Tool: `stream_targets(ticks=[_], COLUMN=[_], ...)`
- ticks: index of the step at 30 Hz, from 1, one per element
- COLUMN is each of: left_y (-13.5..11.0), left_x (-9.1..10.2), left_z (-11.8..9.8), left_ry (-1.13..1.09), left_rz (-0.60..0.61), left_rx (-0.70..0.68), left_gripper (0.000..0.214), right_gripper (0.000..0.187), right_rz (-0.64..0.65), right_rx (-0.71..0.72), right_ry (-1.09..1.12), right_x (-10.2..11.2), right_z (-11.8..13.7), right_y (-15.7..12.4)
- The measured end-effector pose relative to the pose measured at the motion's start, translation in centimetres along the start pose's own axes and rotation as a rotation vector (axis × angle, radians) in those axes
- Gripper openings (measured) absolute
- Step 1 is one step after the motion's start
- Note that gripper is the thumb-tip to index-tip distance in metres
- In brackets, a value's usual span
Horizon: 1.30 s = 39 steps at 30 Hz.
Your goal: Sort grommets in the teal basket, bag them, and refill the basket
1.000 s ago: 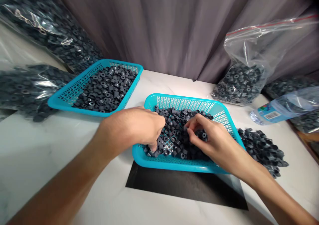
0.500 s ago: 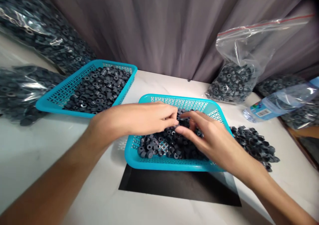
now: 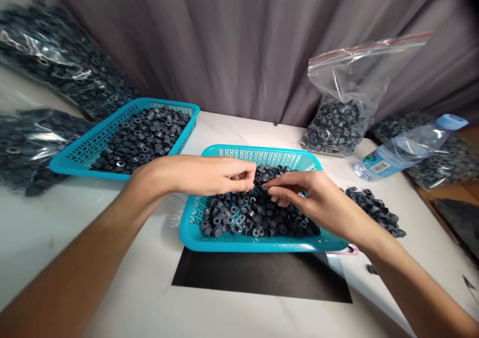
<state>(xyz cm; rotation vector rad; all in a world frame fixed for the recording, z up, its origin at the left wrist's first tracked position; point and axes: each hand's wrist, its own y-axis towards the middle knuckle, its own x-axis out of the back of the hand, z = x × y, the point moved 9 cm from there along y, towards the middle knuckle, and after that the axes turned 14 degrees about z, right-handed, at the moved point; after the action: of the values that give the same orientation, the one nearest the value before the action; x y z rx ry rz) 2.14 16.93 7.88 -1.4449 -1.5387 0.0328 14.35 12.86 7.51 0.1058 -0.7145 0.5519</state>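
Observation:
Over the front turquoise basket (image 3: 239,246), both hands hover close to one another above a heap of small dark-grey ring-shaped pieces (image 3: 262,223). Thumb and fingers of my left hand (image 3: 220,174) are closed, and what they hold, if anything, is hidden. My right hand (image 3: 307,193) pinches a small dark-grey ring-shaped piece (image 3: 265,187) between thumb and index finger. A small gap separates the fingertips of the two hands. The basket's right side is partly covered by my right hand and wrist.
Behind left stands a second turquoise basket (image 3: 90,174) of similar pieces, beside filled plastic bags (image 3: 41,148). A zip bag (image 3: 333,123), a water bottle (image 3: 396,156) and a loose pile (image 3: 377,210) lie right. A black sheet (image 3: 262,278) lies under the basket's front.
My hands have drawn slightly apart, and my right thumb and index finger have come together in a pinch. The whole view has shifted a little.

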Motion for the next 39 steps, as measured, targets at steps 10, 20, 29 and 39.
stream_targets(ticks=[10,20,29,39], left_y=[0.6,0.1,1.0,-1.2], left_x=[1.2,0.7,0.0,1.1], left_z=[-1.3,0.9,3.2,5.6], left_ry=[-0.079,-0.133,-0.096,-0.003], left_rz=[-0.141,0.023,0.067,-0.049], left_rx=[-0.208,-0.195,-0.061,0.168], left_gripper=[0.02,0.018,0.017,0.021], right_gripper=[0.03,0.026,0.015,0.024], right_rz=[0.108,-0.058,0.018,0.058], right_rx=[0.019,-0.145,-0.011,-0.18], right_ry=[0.311,-0.137,-0.51,-0.57], right_x=[-1.0,1.3,-3.3,-4.4], right_z=[-0.5,-3.0,0.1,-0.8], right_y=[0.3,-0.4,2.7,4.4])
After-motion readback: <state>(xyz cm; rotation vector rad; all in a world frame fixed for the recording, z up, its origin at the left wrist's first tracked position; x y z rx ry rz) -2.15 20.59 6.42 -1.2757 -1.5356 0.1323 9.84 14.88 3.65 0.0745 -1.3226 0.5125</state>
